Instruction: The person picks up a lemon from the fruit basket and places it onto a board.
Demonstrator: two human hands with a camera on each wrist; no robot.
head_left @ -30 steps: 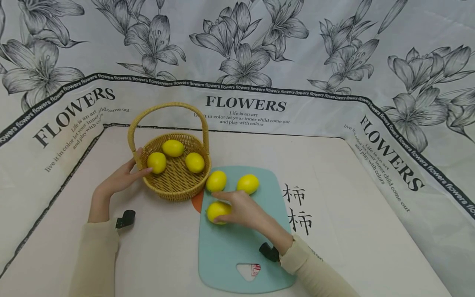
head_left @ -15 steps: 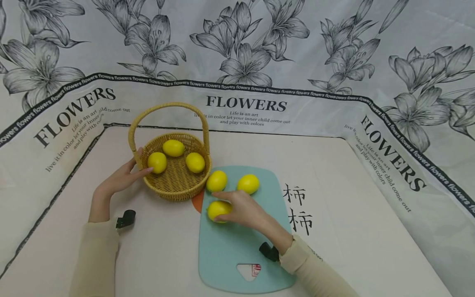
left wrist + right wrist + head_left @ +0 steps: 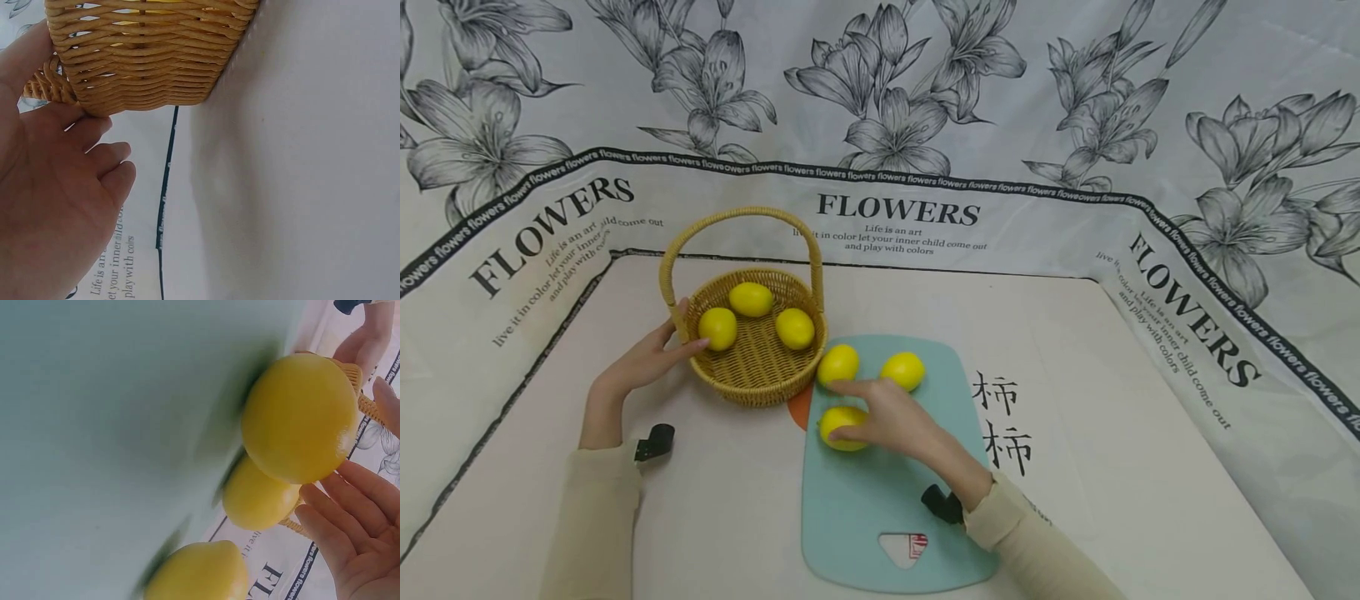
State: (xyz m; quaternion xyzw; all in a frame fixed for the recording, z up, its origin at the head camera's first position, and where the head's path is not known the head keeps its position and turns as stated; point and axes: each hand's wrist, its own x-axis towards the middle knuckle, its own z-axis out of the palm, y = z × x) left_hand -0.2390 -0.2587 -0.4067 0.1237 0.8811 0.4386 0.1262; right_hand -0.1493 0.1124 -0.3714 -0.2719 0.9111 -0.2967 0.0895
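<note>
A round wicker basket (image 3: 752,396) with a tall arched handle stands on the table and holds three yellow lemons. My left hand (image 3: 643,362) grips its left rim, thumb over the edge and fingers against the outer wall (image 3: 144,69). On the light-blue cutting board (image 3: 887,500) lie three more lemons. Around the nearest lemon (image 3: 841,416), my right hand (image 3: 898,421) has its thumb and fingers spread. In the right wrist view the thumb stands apart from that lemon (image 3: 300,419), and the relaxed fingers are close by its edge; whether they touch it I cannot tell.
Two lemons, one at the left (image 3: 838,365) and one at the right (image 3: 903,371), lie at the board's far end. The basket stands close against the board's upper left corner. A floral cloth (image 3: 898,217) rises behind the table.
My right hand's thumb and index finger have loosened and lifted slightly from the nearest lemon, which stays on the board. The left hand and basket have not visibly moved.
</note>
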